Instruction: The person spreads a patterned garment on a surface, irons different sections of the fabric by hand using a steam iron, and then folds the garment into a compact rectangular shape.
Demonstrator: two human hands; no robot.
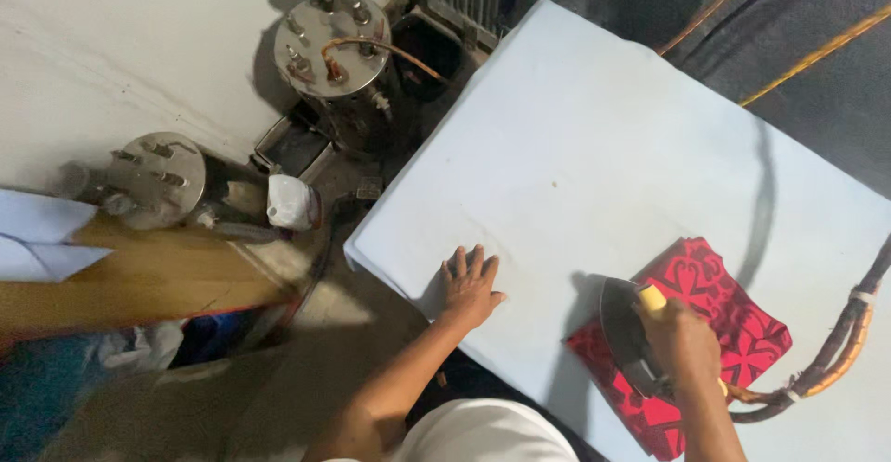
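A folded red patterned cloth (pixel 729 309) lies on the white padded ironing table (pixel 594 147), near its front edge. My right hand (pixel 682 337) grips the yellow handle of a metal steam iron (pixel 624 327), which rests on the cloth's left part. My left hand (pixel 469 286) lies flat on the bare table cover, fingers spread, left of the cloth and holding nothing.
A bundle of hoses and cord (pixel 840 351) runs from the iron off the right edge. Two metal steam boilers (pixel 329 44) (pixel 153 179) stand on the floor to the left, by a white wall. A wooden bench (pixel 139 276) with paper sits at far left.
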